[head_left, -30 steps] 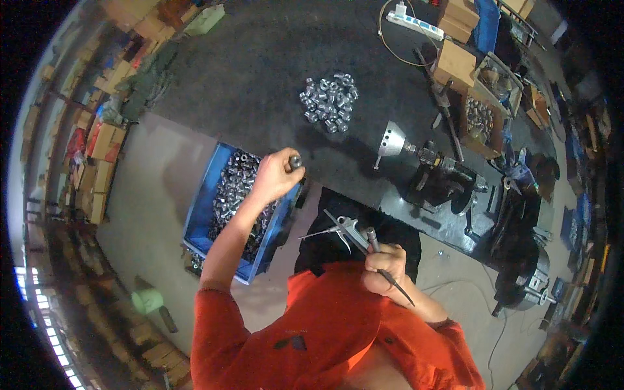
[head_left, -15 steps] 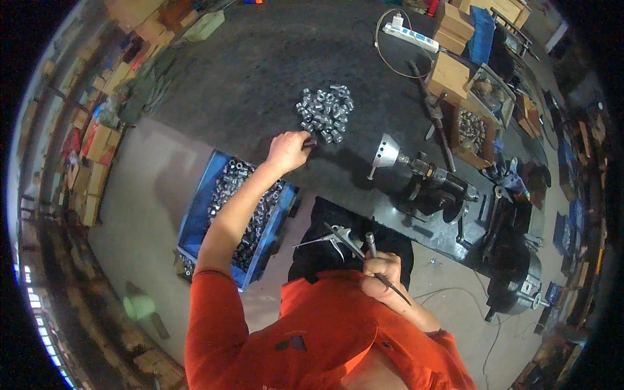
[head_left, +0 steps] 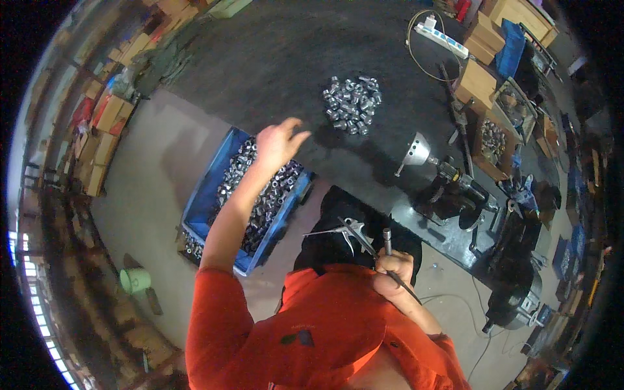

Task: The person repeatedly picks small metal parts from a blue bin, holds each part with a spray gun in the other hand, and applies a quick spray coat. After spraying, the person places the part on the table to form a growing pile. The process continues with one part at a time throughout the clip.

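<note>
The dark workbench point(head_left: 279, 58) is the largest item, spanning the upper middle of the view. The wearer, in an orange-red garment point(head_left: 279, 325), is at its near edge, with dark cloth point(head_left: 315, 253) over the lap. A blue bin point(head_left: 203, 188) stands left of the lap, just beside the bench, and is loaded with loose metal parts point(head_left: 283, 188). On the right of the bench sits a mechanical fixture point(head_left: 455, 179) bearing a pale, flared metal head point(head_left: 416, 151) with holes in it. Beyond the fixture are an opened carton of small pieces point(head_left: 491, 169), a closed cardboard box point(head_left: 476, 86) and a white power strip point(head_left: 442, 40).

A heap of metal fittings point(head_left: 351, 107) lies on the bench top, left of the flared head and well apart from it; the fittings are short, bright and cylindrical, and many touch one another.

The left hand point(head_left: 278, 144) is released, thumb and fingers parted, positioned above the far end of the bin and near the bench edge. The heap lies beyond its fingertips, apart from them. The right hand point(head_left: 394, 266) is clenched in front of the chest, grasping a dark rod point(head_left: 407, 289) that slants down to the right. An air blow gun point(head_left: 346, 233) rests on the lap near that hand. A small metal cylinder point(head_left: 387, 242) projects upright from the right fist; whether it joins the rod cannot be told
</note>
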Motion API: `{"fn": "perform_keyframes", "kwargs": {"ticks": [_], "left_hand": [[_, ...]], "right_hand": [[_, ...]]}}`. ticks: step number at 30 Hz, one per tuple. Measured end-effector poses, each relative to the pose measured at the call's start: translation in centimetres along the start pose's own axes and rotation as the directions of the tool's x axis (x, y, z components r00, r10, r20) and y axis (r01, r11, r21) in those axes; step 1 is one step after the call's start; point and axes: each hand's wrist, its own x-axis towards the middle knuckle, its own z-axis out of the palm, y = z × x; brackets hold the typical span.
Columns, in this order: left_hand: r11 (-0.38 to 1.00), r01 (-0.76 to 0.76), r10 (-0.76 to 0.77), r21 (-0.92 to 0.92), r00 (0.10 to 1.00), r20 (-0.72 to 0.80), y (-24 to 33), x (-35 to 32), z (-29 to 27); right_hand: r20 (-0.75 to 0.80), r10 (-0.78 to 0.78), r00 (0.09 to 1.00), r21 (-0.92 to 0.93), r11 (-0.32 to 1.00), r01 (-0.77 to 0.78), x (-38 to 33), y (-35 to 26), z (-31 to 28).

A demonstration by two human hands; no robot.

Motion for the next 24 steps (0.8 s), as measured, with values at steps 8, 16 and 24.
{"fn": "perform_keyframes", "kwargs": {"ticks": [8, 16, 24], "left_hand": [[0.932, 0.356, -0.363, 0.069, 0.919, 0.155, -15.1, -13.7, 1.5], [0.771, 0.358, -0.569, 0.527, 0.759, 0.316, -14.4, -15.6, 3.3], [0.781, 0.425, -0.571, 0.458, 0.783, 0.246, -15.1, -16.6, 5.0]], "right_hand": [[0.051, -0.026, 0.998, -0.057, 0.998, 0.029, 1.1, -0.7, 1.2], [0.123, 0.028, 0.992, -0.030, 0.999, -0.024, 0.9, -0.8, 0.9], [0.063, 0.005, 0.998, -0.099, 0.995, 0.002, 0.4, -0.4, 1.0]]}}
